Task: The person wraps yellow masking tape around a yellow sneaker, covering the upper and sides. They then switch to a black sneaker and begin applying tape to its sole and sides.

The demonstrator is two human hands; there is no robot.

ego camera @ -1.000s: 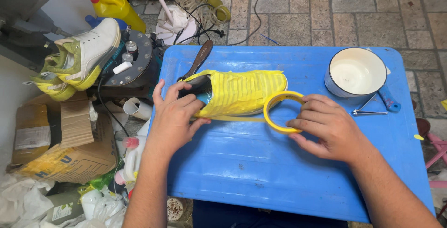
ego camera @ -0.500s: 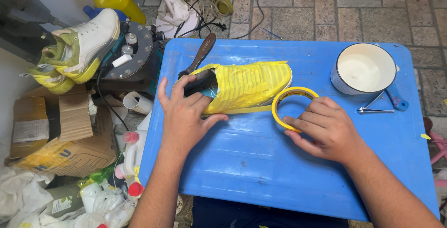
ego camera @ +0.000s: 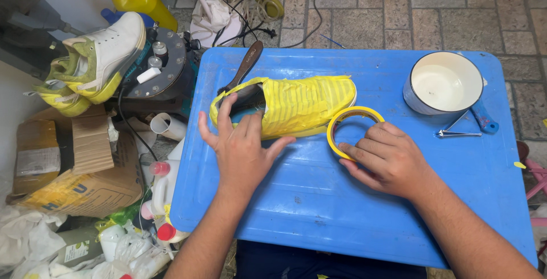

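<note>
A shoe wrapped in yellow tape (ego camera: pixel 302 105) lies on its side on the blue plastic table (ego camera: pixel 353 199). My left hand (ego camera: pixel 242 145) rests flat on the shoe's heel end, fingers spread beside the dark opening. My right hand (ego camera: pixel 390 156) holds a yellow tape roll (ego camera: pixel 342 124) that lies flat against the shoe's toe end. A strip of tape runs from the roll along the shoe's lower edge. A brush with a brown wooden handle (ego camera: pixel 246 65) lies behind the shoe.
A white enamel pot (ego camera: pixel 444 85) stands at the table's back right, with a blue-handled tool (ego camera: pixel 481 117) and metal tweezers (ego camera: pixel 458 131) beside it. To the left are white and yellow shoes (ego camera: pixel 97 57), a yellow bottle (ego camera: pixel 142 0), cardboard boxes (ego camera: pixel 74 165) and bottles on the floor.
Both hands and the shoe have kept nearly the same pose. The tape roll has shifted slightly toward the shoe's toe, and my left fingers sit a little further over the heel.
</note>
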